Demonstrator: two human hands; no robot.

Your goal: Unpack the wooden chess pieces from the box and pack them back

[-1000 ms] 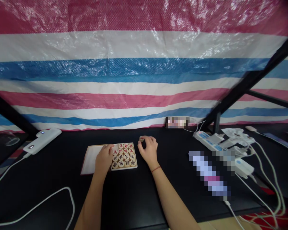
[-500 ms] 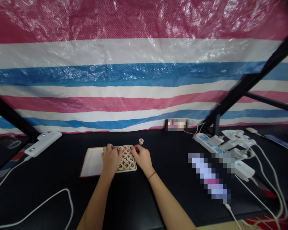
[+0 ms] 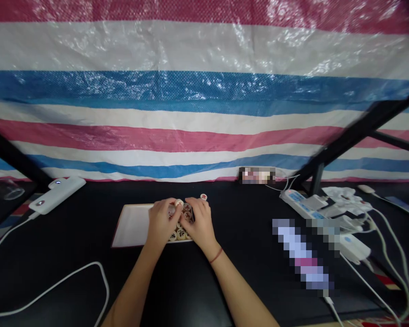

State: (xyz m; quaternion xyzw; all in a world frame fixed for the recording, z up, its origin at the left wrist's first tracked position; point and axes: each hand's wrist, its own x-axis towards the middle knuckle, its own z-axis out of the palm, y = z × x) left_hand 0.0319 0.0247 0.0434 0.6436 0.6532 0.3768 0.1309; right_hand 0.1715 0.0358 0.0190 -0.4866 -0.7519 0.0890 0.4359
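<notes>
A shallow box (image 3: 187,240) of round Chinese chess pieces (image 3: 181,233), marked in red and black characters, lies on the black table. Its white-lined lid or other half (image 3: 131,225) lies flat on the left, partly behind my left hand (image 3: 162,220). Between that hand's thumb and fingers is one Chinese chess piece (image 3: 179,203), raised at the box's far edge. My right hand (image 3: 200,225) arches over the right side of the box, thumb and fingers apart around several pieces. A single piece with a red character (image 3: 203,197) sits beyond the right fingertips, outside the box.
On the left lies a white power bank (image 3: 59,195) with a cable. To the right are a blurred-out phone-like device (image 3: 301,254), a white power strip (image 3: 301,204) with plugs and tangled cables, and another device (image 3: 257,175) against the striped tarp (image 3: 191,136).
My left hand has lifted a piece from the box's far side. The right hand has shifted left over the pieces and spread its fingers. The camera view has moved slightly.
</notes>
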